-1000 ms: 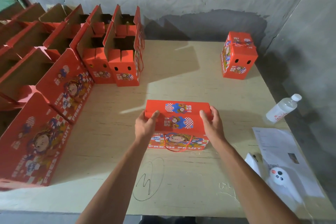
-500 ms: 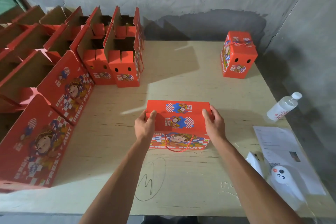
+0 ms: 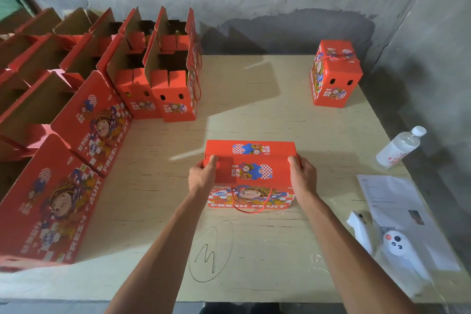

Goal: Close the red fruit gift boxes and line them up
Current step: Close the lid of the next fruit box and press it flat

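Observation:
A red fruit gift box (image 3: 251,160) stands in the middle of the plywood table (image 3: 267,109), its top flaps folded down and a red cord handle hanging on its near face. My left hand (image 3: 202,174) grips its left top edge, thumb on the lid. At the right top edge, my right hand (image 3: 302,176) grips the same way. One closed red box (image 3: 335,76) stands at the far right. Several open red boxes (image 3: 168,79) with raised flaps fill the left side.
A clear plastic water bottle (image 3: 398,148) lies at the right edge. Papers (image 3: 397,206) and a small white device with a face (image 3: 393,242) sit at the near right. A pencilled oval with a mark (image 3: 211,252) is drawn on the table in front of me.
Both hands keep their hold on the box top; the near flap has been pressed slightly flatter. The box has not shifted on the table.

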`<state>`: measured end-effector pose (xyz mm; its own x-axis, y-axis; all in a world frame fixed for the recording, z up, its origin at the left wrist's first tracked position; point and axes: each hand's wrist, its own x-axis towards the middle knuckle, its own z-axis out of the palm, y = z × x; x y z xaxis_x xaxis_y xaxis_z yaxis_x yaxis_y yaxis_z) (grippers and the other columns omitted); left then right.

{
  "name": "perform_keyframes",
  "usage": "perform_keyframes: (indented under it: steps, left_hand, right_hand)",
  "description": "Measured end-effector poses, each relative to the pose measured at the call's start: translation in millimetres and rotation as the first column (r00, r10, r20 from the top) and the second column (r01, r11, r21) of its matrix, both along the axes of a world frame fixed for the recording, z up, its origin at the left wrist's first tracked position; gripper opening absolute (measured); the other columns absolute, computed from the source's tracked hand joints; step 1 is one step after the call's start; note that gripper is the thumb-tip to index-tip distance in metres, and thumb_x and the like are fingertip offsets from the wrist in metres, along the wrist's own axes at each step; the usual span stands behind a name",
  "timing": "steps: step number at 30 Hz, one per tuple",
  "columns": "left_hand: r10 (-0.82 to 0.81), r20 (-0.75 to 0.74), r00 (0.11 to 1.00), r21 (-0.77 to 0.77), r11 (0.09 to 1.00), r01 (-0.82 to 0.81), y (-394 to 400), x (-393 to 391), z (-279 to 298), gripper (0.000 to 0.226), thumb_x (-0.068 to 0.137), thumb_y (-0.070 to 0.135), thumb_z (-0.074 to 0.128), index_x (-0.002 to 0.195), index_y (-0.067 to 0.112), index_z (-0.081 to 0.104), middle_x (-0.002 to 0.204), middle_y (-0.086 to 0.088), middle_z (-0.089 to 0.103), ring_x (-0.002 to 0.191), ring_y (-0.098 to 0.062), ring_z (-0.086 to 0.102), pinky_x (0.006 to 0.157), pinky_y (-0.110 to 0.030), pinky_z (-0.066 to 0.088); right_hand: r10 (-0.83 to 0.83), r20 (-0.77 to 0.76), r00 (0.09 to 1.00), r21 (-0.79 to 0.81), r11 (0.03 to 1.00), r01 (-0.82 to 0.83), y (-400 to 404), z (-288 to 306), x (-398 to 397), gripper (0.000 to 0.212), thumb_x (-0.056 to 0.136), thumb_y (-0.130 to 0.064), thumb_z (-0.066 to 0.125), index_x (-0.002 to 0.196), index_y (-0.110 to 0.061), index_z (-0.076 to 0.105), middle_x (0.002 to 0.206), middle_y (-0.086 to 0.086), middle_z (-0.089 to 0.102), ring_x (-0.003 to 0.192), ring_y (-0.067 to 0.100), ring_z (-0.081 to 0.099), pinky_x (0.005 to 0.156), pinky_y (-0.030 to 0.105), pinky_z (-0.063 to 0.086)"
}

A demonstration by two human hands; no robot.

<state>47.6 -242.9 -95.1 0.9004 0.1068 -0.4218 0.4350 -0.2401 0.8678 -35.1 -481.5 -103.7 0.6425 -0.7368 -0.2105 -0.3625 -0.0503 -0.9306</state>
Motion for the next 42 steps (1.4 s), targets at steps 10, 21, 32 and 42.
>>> perform_keyframes:
  steps: [10, 21, 32, 42]
  left_hand:
    - [-0.043, -0.135, 0.99, 0.136, 0.989, 0.061, -9.0, 20.8, 2.2, 0.05, 0.079, 0.06, 0.076, 0.098, 0.014, 0.074, 0.097, -0.009, 0.076, 0.091, -0.03, 0.074, 0.09, -0.043, 0.06]
    - [-0.08, -0.236, 0.968, -0.142, 0.989, 0.047, -2.2, 22.8, 11.1, 0.013, 0.091, 0.025, 0.067, 0.089, 0.012, 0.066, 0.1, -0.015, 0.071, 0.083, -0.029, 0.067, 0.084, -0.04, 0.057]
    - [-0.099, -0.239, 0.966, -0.163, 0.985, 0.06, -2.4, 21.2, 15.0, 0.023, 0.091, 0.032, 0.077, 0.098, 0.013, 0.067, 0.089, -0.008, 0.075, 0.069, -0.02, 0.071, 0.051, -0.026, 0.056]
    - [-0.039, -0.064, 0.997, 0.003, 0.999, 0.039, -2.0, 23.9, -2.0, 0.031, 0.082, 0.05, 0.08, 0.081, 0.021, 0.07, 0.08, 0.0, 0.073, 0.072, -0.017, 0.072, 0.073, -0.032, 0.061]
  right_hand:
    - [0.012, -0.23, 0.973, 0.035, 0.999, -0.004, -4.8, 14.0, 10.8, 0.028, 0.085, -0.046, 0.069, 0.086, -0.018, 0.072, 0.073, -0.005, 0.071, 0.067, 0.018, 0.067, 0.057, 0.027, 0.047]
    - [0.023, -0.272, 0.962, -0.182, 0.981, -0.075, 2.7, 18.1, 11.9, 0.027, 0.101, -0.036, 0.047, 0.107, -0.017, 0.065, 0.102, 0.005, 0.072, 0.091, 0.03, 0.069, 0.084, 0.039, 0.055]
    - [0.023, -0.313, 0.949, -0.322, 0.938, -0.128, 7.4, 18.6, 13.4, 0.045, 0.107, -0.026, 0.035, 0.148, -0.015, 0.048, 0.124, 0.013, 0.07, 0.102, 0.035, 0.066, 0.097, 0.044, 0.051]
    - [0.054, -0.364, 0.93, -0.332, 0.925, -0.183, 1.0, 14.7, 19.0, 0.045, 0.108, -0.031, 0.033, 0.146, -0.015, 0.05, 0.124, 0.013, 0.07, 0.104, 0.036, 0.067, 0.088, 0.039, 0.05]
